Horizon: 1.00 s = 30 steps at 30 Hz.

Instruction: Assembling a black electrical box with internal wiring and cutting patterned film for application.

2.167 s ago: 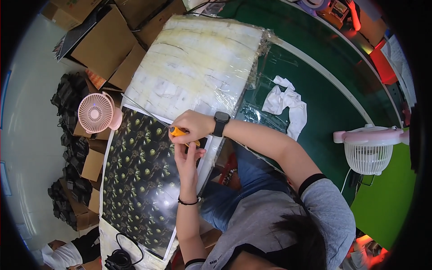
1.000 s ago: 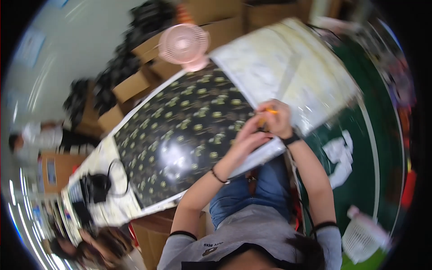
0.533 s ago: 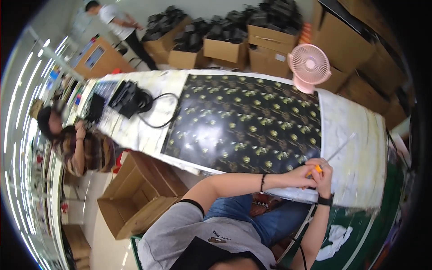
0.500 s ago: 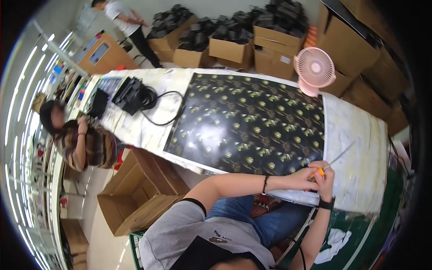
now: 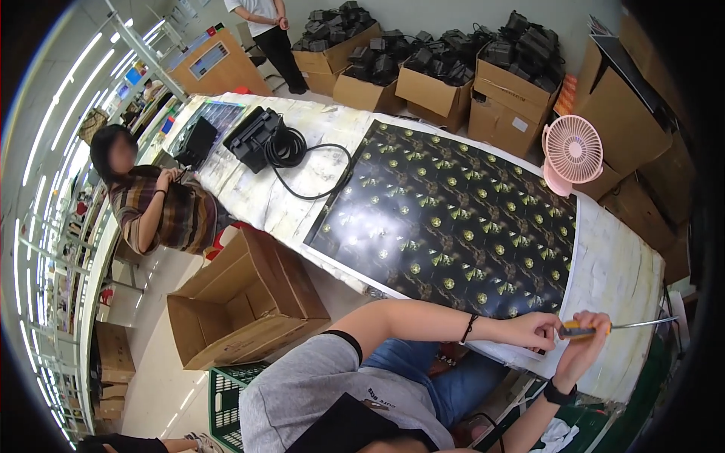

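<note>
Long table [image 5: 257, 200] running past stacked boxes [image 5: 498, 113]; dark panel [image 5: 453, 226] lying flat on it; right hand [image 5: 585, 343] gripping orange tool [image 5: 581, 330] at panel's near edge, blade pointing outward; left hand [image 5: 538, 331] pinching tool's handle end, likely steadying it.

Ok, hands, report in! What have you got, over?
Right hand grips orange-handled tool. Left hand touches its handle. Both at dark patterned sheet edge. Nothing blocking.

A pink desk fan [image 5: 572, 155] stands beyond the hands, an open cardboard box [image 5: 245, 302] on the floor far to their left
</note>
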Motion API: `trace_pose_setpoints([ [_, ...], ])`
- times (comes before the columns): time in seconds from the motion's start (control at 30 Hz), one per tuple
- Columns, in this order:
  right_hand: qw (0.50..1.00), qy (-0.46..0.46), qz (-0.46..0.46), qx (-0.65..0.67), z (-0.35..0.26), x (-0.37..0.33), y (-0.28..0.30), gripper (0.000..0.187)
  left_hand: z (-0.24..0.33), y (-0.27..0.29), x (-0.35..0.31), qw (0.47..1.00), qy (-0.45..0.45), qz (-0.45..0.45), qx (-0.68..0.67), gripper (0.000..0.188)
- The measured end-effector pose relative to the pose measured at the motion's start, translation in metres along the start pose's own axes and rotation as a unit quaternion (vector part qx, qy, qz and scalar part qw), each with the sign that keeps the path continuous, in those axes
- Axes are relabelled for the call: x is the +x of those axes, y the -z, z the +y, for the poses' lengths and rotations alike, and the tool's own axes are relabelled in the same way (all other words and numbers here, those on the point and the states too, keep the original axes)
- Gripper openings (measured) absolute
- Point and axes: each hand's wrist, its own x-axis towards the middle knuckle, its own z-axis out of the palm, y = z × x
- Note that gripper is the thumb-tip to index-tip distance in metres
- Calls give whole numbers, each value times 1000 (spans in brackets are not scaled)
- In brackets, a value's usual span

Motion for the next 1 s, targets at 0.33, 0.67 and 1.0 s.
trace_pose_setpoints([
  [0.33,911,-10,-91,402,-65,-19,-32,28,-2,5,1,993,-30,-4,116,25],
  [0.67,759,-61,66,644,-125,-30,-63,37,1,1,-5,1000,-3,5,28,49],
  [1.0,730,-145,62,665,-120,-13,-59,27,-3,3,3,997,-35,-45,53,52],
])
